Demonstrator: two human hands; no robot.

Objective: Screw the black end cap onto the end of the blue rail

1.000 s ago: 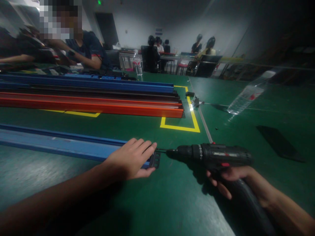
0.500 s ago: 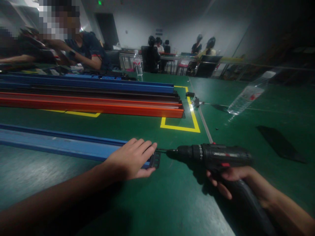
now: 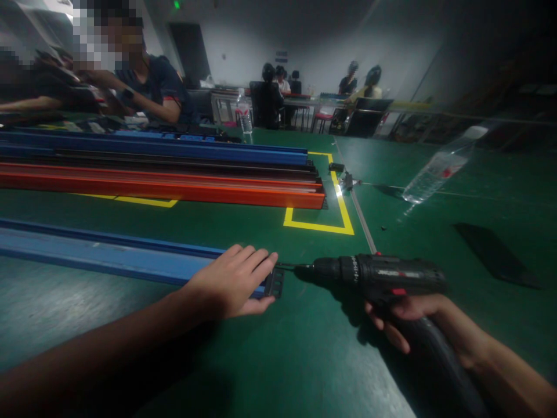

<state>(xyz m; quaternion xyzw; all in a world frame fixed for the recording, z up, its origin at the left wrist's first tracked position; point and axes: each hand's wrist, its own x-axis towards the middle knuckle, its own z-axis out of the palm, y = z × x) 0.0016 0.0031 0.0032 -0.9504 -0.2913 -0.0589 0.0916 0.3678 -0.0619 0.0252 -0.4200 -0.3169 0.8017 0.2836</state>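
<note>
A: Nearest first. The right hand?
B: Right hand point(image 3: 444, 316), lower right: curled round the grip of a black power drill point(image 3: 391, 273), thumb lying along its side just below a red part point(image 3: 398, 292). Drill level, pointing left.

A: And the left?
B: Left hand point(image 3: 232, 278), palm down over the near end of a blue rail point(image 3: 130, 261). Fingers side by side across the top, thumb beneath on the near side; rail end pinched between. A black end piece point(image 3: 275, 284) shows just past the thumb.

A: Where does the bit reach?
B: The long bit point(image 3: 296, 266) runs to the end piece, by the index fingertip. Whether it touches, cannot tell.

A: Rail's place?
B: Flat on the green worktop point(image 3: 304, 348), running off to the left.

A: Beyond?
B: Dark flat slab point(image 3: 494, 255) at right. Yellow tape point(image 3: 322, 227), then orange rail point(image 3: 217, 191), dark rails point(image 3: 195, 164) and a farther blue rail point(image 3: 261, 155), side by side. Clear bottle point(image 3: 439, 171) right of them. At the back left, a person in a dark top point(image 3: 152, 87), arms raised.
</note>
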